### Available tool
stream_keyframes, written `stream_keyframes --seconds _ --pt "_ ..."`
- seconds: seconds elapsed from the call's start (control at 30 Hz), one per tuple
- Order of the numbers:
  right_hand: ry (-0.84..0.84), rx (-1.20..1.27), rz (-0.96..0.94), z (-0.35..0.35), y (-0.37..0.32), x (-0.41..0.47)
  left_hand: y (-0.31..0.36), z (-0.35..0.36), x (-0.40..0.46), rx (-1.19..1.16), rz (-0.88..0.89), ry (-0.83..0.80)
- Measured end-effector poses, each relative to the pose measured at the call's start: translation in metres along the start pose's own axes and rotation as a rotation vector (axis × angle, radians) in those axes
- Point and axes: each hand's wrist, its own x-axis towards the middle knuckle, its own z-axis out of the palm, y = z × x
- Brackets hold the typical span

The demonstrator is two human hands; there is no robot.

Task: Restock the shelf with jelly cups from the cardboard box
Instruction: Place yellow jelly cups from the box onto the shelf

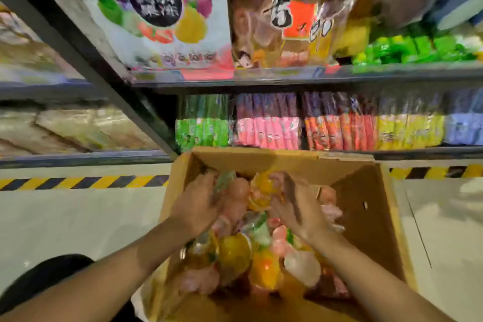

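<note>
Cardboard box [371, 206], both hands [198, 206] inside

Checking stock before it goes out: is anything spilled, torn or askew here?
Nothing stands out. The jelly cups lie loose inside the cardboard box, none on the floor. Both hands, left hand and right hand, reach among them.

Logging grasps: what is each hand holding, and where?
Both the left hand and right hand gather jelly cups between them from the sides; exact finger holds are blurred.
</note>
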Motion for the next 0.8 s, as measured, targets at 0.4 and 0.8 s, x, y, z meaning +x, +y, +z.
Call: stream_keyframes --seconds 0.4,0.8 --pt "-0.014 -0.189 0.208 0.084 0.086 0.056 0.019 0.071 0.050 0.431 0.350 0.056" --pt "0.106 -0.254 0.226 0.090 0.082 0.065 0.028 0.112 0.088 0.770 0.349 0.020"
